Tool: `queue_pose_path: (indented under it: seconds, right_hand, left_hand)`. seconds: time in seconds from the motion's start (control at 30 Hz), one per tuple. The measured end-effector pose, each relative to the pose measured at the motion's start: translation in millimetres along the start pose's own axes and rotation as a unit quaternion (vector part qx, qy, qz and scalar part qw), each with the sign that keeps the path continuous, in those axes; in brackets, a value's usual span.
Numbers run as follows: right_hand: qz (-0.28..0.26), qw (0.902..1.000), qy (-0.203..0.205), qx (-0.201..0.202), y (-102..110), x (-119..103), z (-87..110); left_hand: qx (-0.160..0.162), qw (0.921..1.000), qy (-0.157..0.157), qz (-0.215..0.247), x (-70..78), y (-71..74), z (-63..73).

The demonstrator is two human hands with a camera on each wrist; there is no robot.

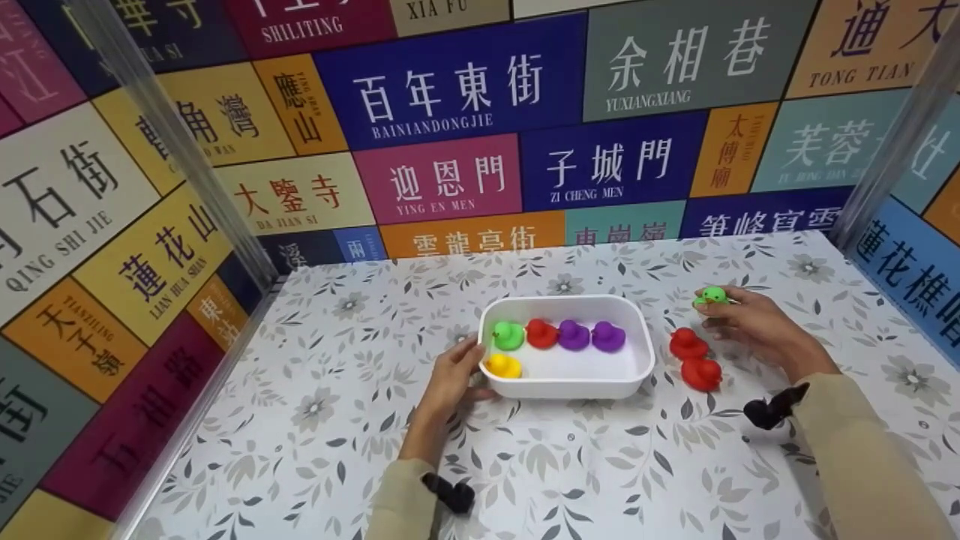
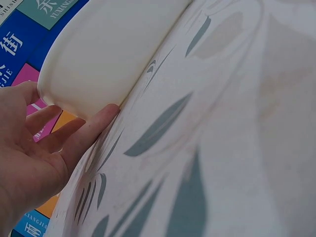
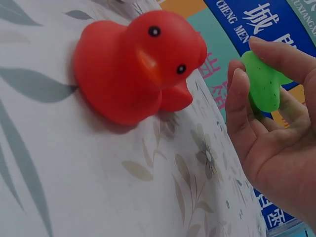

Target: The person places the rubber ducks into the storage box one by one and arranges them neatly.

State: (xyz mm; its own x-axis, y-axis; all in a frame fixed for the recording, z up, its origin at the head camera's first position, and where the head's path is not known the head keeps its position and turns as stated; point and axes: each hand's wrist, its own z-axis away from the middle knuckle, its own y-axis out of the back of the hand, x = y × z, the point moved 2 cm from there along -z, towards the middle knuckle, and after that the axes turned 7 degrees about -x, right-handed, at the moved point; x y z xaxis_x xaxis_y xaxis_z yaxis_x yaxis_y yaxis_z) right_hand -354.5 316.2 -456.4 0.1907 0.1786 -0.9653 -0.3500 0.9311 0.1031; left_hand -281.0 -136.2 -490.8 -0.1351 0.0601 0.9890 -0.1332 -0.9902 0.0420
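A white tub stands on the table with rubber ducks inside: a green duck, a red duck, two purple ducks in a row, and a yellow duck in front. My left hand holds the tub's left end, fingers at the rim and thumb low against the outer wall. Raised at the right, my right hand pinches another green duck between thumb and fingers. Two red ducks sit just below that hand, one large in the right wrist view.
A leaf-patterned cloth covers the table. Behind it rises a wall of colourful panels with place names, and clear posts stand at both back corners. Black straps hang at the sleeves.
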Motion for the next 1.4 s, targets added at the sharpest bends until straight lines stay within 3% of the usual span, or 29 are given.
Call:
queue_pose_path:
  seconds: [0.23, 0.63, 0.87, 1.0, 1.17, 1.4]
  right_hand:
    - [0.001, 0.9999, -0.002, -0.011, -12, -5, -1.7]
    - [-0.034, 0.9939, 0.017, -0.104, -22, -18, -1.1]
    - [-0.047, 0.9950, 0.025, -0.084, -33, -21, -2.1]
    - [-0.061, 0.9956, 0.026, -0.066, -39, -25, -1.4]
    - [-0.124, 0.9891, 0.040, -0.068, -45, -32, 0.4]
    - [-0.214, 0.9708, 0.050, -0.095, -51, -41, 4.1]
  left_hand:
    - [0.003, 1.0000, -0.004, -0.002, -0.8, 0.6, -0.1]
    - [0.004, 1.0000, 0.003, -0.002, 0.6, -0.3, 0.4]
    - [0.007, 0.9999, 0.007, -0.002, 0.9, -0.1, 1.1]
    - [-0.004, 1.0000, -0.007, 0.003, -0.1, 0.1, 0.5]
    - [-0.006, 0.9999, -0.011, -0.002, -0.6, 0.5, 0.4]
    - [-0.004, 1.0000, -0.002, 0.005, 0.3, 0.2, 0.7]
